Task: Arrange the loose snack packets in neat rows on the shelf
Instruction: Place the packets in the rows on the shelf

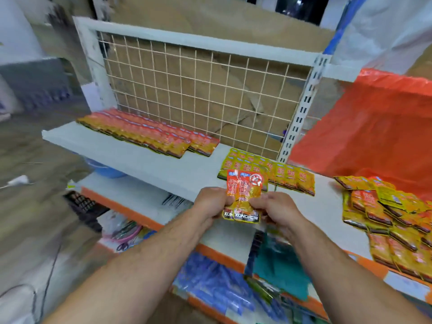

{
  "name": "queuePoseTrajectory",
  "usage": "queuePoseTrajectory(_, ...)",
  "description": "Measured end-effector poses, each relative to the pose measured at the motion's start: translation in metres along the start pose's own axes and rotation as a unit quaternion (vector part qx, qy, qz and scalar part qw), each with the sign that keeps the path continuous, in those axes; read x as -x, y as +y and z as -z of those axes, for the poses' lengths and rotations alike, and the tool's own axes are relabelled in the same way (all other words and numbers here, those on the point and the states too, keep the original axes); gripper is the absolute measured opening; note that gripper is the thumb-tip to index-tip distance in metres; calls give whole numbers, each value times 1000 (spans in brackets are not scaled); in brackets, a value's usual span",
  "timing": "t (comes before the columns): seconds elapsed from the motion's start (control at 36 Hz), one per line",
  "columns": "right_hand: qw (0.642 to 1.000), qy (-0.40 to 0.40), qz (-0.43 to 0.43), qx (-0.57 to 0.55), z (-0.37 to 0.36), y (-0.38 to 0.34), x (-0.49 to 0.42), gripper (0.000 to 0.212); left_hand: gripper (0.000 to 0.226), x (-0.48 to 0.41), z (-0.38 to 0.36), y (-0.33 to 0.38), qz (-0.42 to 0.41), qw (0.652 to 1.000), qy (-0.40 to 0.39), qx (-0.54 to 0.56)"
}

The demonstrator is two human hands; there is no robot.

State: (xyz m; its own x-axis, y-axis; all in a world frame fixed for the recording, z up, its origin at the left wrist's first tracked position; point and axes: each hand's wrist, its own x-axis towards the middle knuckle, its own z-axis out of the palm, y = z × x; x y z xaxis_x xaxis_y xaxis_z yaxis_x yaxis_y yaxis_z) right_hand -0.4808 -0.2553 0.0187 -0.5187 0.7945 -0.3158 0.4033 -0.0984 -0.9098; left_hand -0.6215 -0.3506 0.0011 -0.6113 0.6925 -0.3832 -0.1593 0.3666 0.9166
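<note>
Held packets (243, 195): two, possibly more, red-and-yellow snack packets, overlapped and upright, lower bands printed KONCHEW, carried in the air at the front edge of the shelf (140, 157) and not yet laid down. Left hand (211, 202): fingers curled round the lower left edge of the bundle. Right hand (273, 209): fingers and thumb pinched the lower right edge. Step in hand, as judged: squaring a small bundle between both hands before placing it. The white shelf bore an overlapped orange row (149, 134) along its back left, neat in appearance, and a shorter yellow row (268, 171) near the right upright, just behind the held bundle. Loose pile (385, 206): unsorted packets heaped at the right, well apart from the orange row. Wire grid (198, 90): back panel of the shelf. Orange plastic sheet (374, 125): draped at the right. Next move, as judged: bundle to be laid flat beside packets of the same face, probably at the open right end of the orange row, with edges and overlap matched; much of the pile remained to be sorted.
</note>
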Motion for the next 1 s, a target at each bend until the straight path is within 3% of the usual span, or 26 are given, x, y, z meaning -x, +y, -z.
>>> queuePoseTrajectory(0.11,1000,-20,8,2,-60,-19,-11,28,6,-16,65,-6,2,1000,28,-1)
queuePoseTrajectory(0.33,999,-38,4,6,-127,-40,-41,37,19,-39,140,-4,-8,997,69,20)
queuePoseTrajectory(0.5,999,-40,4,19,-146,-51,-76,21,12,-74,159,1,-11,997,81,6)
queuePoseTrajectory(0.92,1000,-25,-14,7,-170,-75,-193,39,14,-197,175,44,-29,980,135,-146)
queuePoseTrajectory(1.0,1000,-20,-19,-4,-169,-75,-203,32,10,-213,173,50,-36,975,136,-171)
